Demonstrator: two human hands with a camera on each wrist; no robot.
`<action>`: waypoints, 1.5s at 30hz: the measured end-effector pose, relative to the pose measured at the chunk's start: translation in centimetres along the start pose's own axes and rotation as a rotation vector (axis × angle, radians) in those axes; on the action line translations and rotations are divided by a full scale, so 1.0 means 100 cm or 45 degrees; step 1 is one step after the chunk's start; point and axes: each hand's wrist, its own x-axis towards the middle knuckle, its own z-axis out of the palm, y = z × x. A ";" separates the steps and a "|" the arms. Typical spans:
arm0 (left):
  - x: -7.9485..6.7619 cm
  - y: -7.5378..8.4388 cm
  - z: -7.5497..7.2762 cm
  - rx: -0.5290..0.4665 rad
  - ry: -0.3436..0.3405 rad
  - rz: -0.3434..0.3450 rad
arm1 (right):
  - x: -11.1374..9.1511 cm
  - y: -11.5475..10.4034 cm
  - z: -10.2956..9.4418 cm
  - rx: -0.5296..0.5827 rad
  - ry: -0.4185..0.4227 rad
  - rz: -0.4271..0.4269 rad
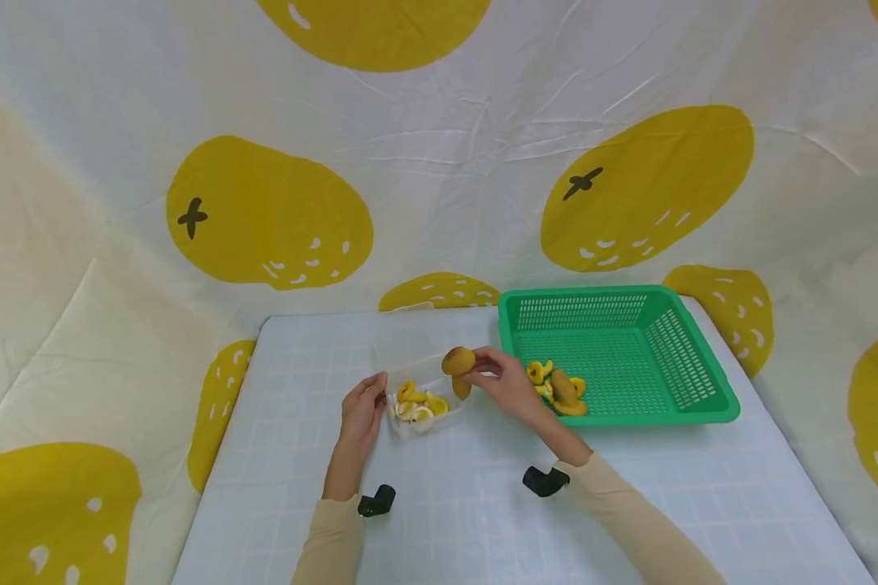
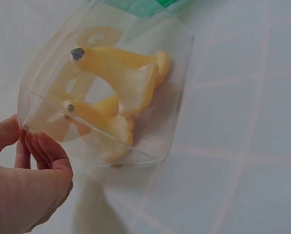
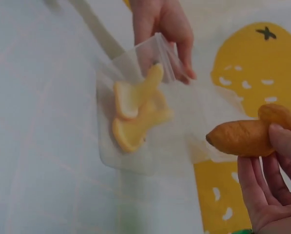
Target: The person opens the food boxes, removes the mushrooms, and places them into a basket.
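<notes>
In the head view, the table (image 1: 263, 487) fills lower centre, the backdrop (image 1: 454, 203) behind it; mid-frame, the box (image 1: 449, 417) holds pieces (image 1: 417, 408), left hand (image 1: 361, 410) at its left edge; the mushroom (image 1: 458, 361), in the right hand (image 1: 508, 386), shows at its upper right; the basket (image 1: 629, 374) stands farther right, pieces in its lower-left corner.

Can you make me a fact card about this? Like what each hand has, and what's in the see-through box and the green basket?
Left hand: holds the edge of a clear plastic box
Right hand: pinches a brown, smooth, mushroom-shaped piece
In the box: curved yellow-and-cream pieces
Green slotted plastic basket: on the right; small yellow pieces and a longer brown piece in its near left corner
</notes>
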 end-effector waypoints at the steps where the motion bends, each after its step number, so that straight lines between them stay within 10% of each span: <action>1: 0.000 0.000 0.000 -0.002 -0.002 0.004 | -0.001 0.000 -0.004 0.005 0.011 0.008; 27: 0.001 -0.001 -0.002 0.007 0.005 0.002 | -0.022 0.008 -0.098 0.143 0.194 0.123; 45: 0.002 -0.001 -0.002 0.012 -0.010 -0.008 | -0.045 0.029 -0.148 -0.118 0.306 0.229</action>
